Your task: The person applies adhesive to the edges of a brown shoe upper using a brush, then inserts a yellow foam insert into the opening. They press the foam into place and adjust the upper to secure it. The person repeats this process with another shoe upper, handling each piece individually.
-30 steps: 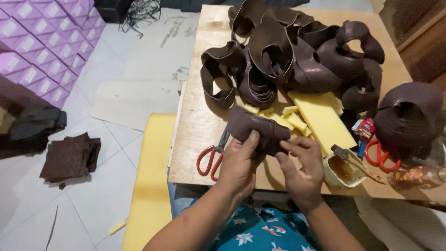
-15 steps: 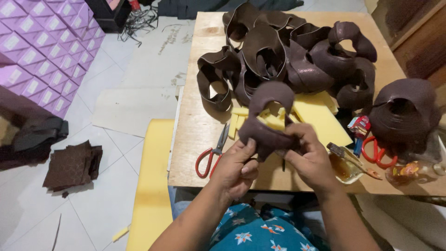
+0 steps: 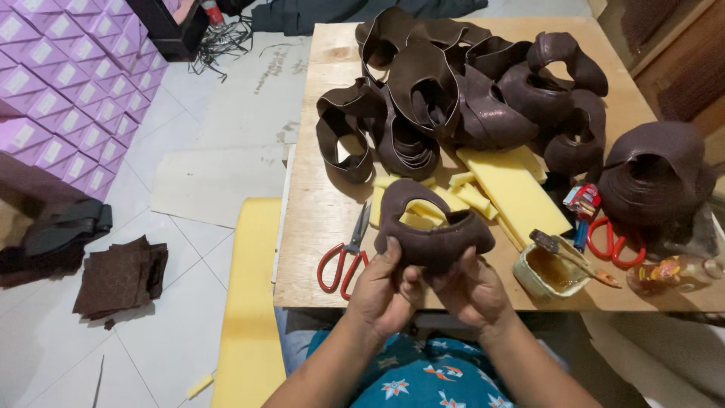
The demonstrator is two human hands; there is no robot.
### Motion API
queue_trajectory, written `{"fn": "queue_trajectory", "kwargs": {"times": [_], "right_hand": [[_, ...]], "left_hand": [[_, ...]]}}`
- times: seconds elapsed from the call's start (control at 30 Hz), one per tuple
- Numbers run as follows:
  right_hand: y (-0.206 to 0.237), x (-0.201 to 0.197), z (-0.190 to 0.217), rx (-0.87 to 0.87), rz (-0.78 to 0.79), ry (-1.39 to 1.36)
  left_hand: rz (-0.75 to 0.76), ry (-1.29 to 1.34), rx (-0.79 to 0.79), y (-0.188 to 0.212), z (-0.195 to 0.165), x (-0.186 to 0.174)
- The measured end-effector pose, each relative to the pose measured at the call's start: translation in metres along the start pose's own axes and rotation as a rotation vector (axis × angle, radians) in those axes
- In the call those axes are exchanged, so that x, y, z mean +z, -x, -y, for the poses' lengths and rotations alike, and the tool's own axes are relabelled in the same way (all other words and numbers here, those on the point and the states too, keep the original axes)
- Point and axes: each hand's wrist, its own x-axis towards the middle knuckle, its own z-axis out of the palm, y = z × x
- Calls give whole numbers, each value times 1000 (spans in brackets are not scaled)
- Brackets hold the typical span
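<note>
Head view: two hands pinch one brown upper

Both hands hold a single dark brown shoe upper (image 3: 434,234) above the near edge of the table (image 3: 317,227). The left hand (image 3: 385,291) pinches its lower left rim, and the right hand (image 3: 472,291) pinches the lower right, thumbs pressed on the front. The upper is a curved band with an oval opening, matte and finely textured like faux leather.

Behind it lies a pile (image 3: 461,91) of roughly a dozen similar uppers, with another stack (image 3: 653,181) at the right. Two red-handled scissors show: one (image 3: 346,257) beside the left hand, one (image 3: 613,240) farther right. Several yellow foam strips (image 3: 506,189), one glue tin (image 3: 547,272) with a brush.
</note>
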Motion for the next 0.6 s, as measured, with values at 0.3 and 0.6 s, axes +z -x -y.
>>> {"fn": "queue_trajectory", "kwargs": {"times": [0.3, 0.6], "right_hand": [[12, 14, 8, -5, 341, -44], [32, 10, 49, 152, 35, 874]], "left_hand": [[100, -267, 23, 11, -10, -13], [-48, -958, 169, 24, -14, 20]]}}
